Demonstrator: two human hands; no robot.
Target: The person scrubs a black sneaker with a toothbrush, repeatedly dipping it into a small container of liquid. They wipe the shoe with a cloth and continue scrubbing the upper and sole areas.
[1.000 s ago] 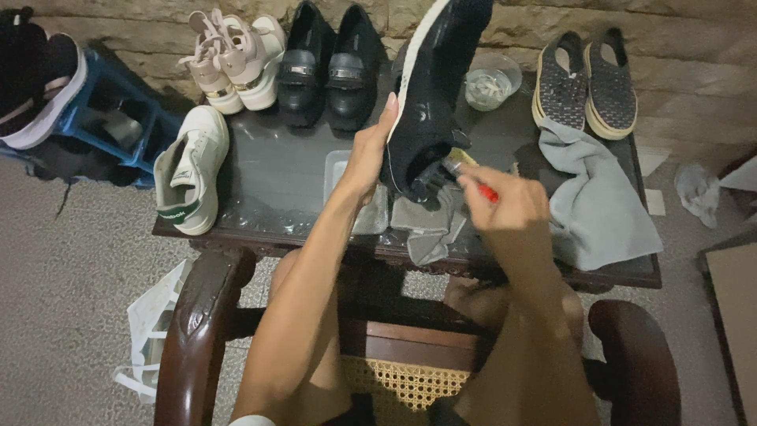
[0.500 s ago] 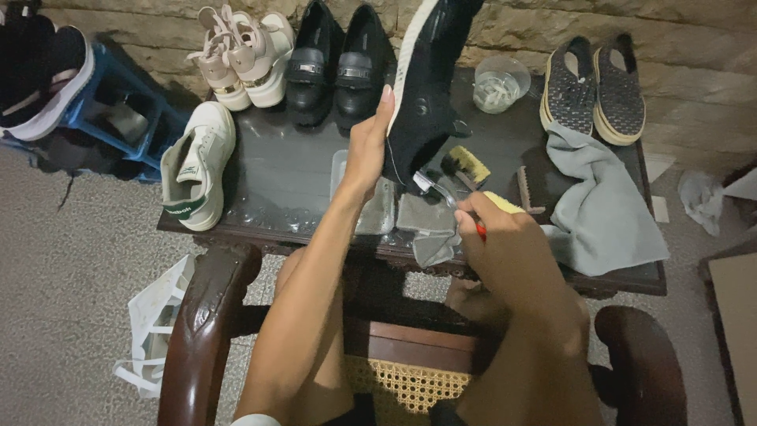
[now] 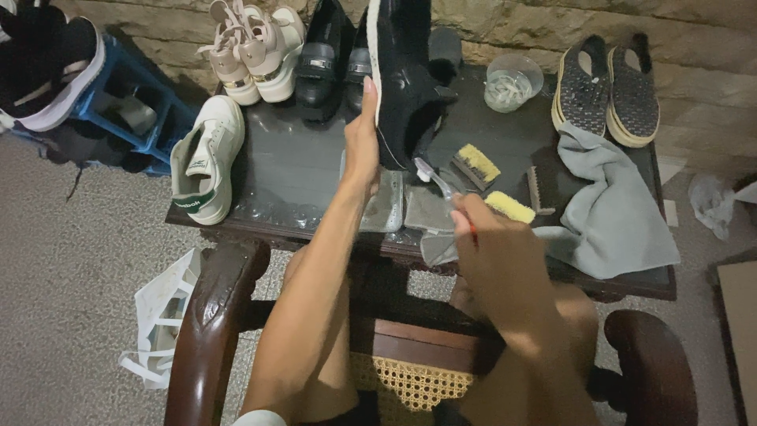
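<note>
Black shoe: held upright over the dark tabletop, long axis near vertical, one end up out of view, sole leftward. Left hand: closed along the sole edge. Right hand: closed on a toothbrush, bristles toward the shoe.

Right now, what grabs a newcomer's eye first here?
The black shoe held upright at the table's middle by the left hand, with the right hand pointing a toothbrush at its sole side. Around it, pairs of shoes line the stone wall, a white sneaker lies at the table's left edge, and a grey cloth is draped at right.
</note>
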